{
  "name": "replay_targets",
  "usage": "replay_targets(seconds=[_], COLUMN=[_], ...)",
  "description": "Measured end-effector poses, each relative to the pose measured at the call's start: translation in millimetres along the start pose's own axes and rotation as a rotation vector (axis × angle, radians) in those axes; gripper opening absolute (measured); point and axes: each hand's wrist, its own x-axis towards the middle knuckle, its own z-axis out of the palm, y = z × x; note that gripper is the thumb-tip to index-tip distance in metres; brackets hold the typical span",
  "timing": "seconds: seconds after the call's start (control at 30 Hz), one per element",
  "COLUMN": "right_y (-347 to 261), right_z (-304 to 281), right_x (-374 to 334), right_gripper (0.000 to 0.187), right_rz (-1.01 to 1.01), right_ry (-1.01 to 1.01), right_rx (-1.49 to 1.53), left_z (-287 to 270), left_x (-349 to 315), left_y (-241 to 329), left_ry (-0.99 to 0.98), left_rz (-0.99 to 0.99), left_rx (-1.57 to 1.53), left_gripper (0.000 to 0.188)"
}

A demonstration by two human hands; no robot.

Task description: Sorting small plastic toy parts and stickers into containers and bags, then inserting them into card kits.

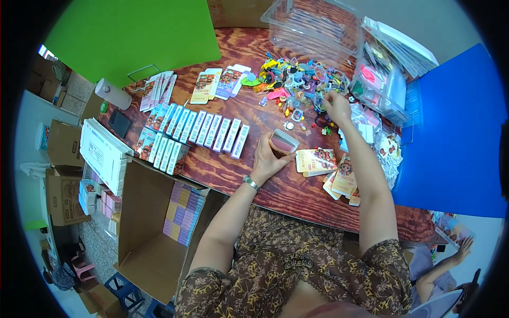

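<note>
My left hand [266,163] is wrapped round a small open carton [286,142], its open top facing up at the middle of the table. Beyond it, my right hand [338,109] reaches to the near right side of a heap of small colourful trinkets [297,82]. Its fingers are pinched together; whatever is between them is hidden. Loose charms, among them a round white piece [288,125], lie between the heap and the carton. Flat, unfolded yellow cartons [344,177] lie beneath my right forearm, right of the carton.
Rows of filled-out small boxes [212,130] stand at left, with flat cards [205,87] behind. A large cardboard box [151,233] abuts the front edge. Clear plastic bins [313,34], a green panel [132,37] and a blue panel [456,132] border the table. Another person's hand [464,249] shows lower right.
</note>
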Motion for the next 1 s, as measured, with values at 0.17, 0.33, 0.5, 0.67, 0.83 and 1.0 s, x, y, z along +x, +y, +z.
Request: replay_targets(seconds=[0.17,0.33,0.5,0.67,0.83,1.0], right_y=[-15.7,-26.5,-25.6,-24.3,-18.5,1.2], right_z=[-45.8,-64.2,-74.4,-82.4,-74.3,-30.7], right_x=[-12.9,-19.1,-21.8,-31.7,-38.4,-40.4], right_gripper=[0.012,0.014,0.019,0.022,0.024,0.026], right_rz=[-0.509,-0.462,-0.383,-0.299,-0.247,-0.22], right_ry=[0.154,0.092,-0.206,-0.268,-0.435,-0.463], right_rx=[0.179,0.402,0.357,0.423,0.451,0.193], left_z=[-2.3,0.5,0.5,-1.9,-2.4,-0.7], left_x=[-0.6,0.1,0.0,0.1,0.0,1.5], left_y=[-1.6,-3.0,-2.0,0.4,0.7,1.8], left_ry=[0.003,0.005,0.012,0.002,0.008,-0.013], left_rz=[-0.006,0.026,0.025,0.009,0.003,-0.007], left_rx=[-0.044,-0.047,-0.038,0.013,0.012,0.026], left_gripper=[0.082,0.084,0.084,0.087,0.088,0.09])
